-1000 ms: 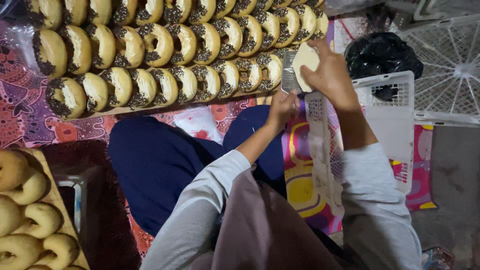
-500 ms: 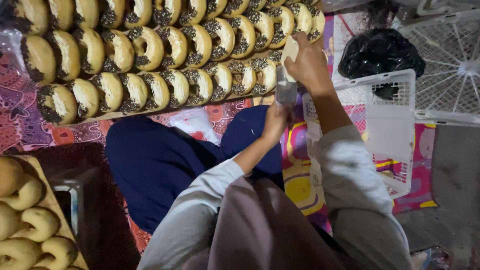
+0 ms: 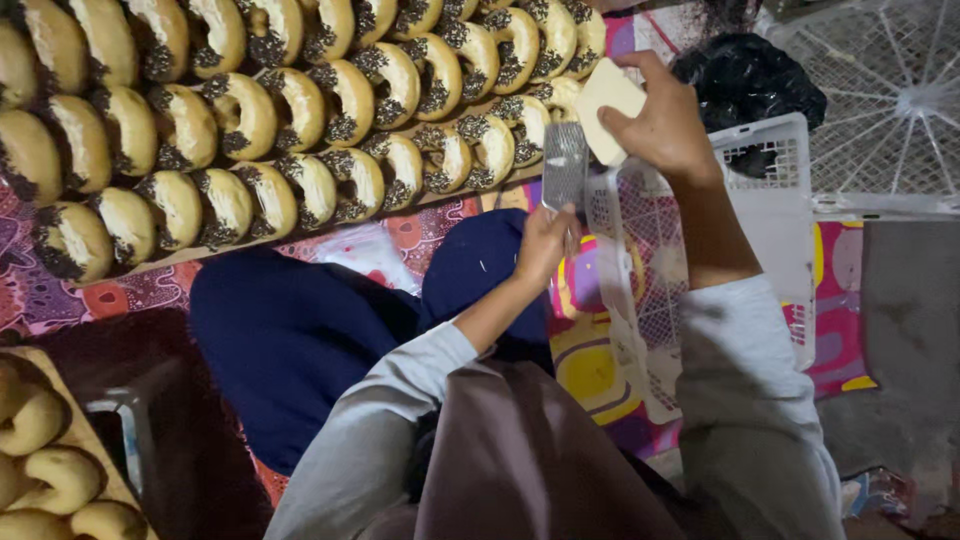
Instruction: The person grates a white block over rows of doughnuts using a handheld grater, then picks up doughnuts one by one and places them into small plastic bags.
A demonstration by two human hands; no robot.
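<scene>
My left hand (image 3: 545, 243) grips the handle of a flat metal grater (image 3: 564, 165) that points up toward the rows of doughnuts. My right hand (image 3: 661, 122) holds a pale block of cheese (image 3: 609, 106) against the grater's upper end, just above the nearest doughnuts. Several rows of doughnuts (image 3: 300, 110) topped with dark sprinkles lie packed on a board (image 3: 215, 252) across the top of the view. Both my arms wear grey sleeves.
A white plastic basket (image 3: 775, 190) lies under my right forearm. A black bag (image 3: 752, 78) sits beyond it and a white wire rack (image 3: 885, 110) at the right. Plain doughnuts (image 3: 45, 470) rest on a tray at the bottom left. A patterned mat (image 3: 590, 370) covers the floor.
Both hands moved left and up with the grater and the cheese block, closer to the end of the doughnut rows. The cheese now sits at the grater's top.
</scene>
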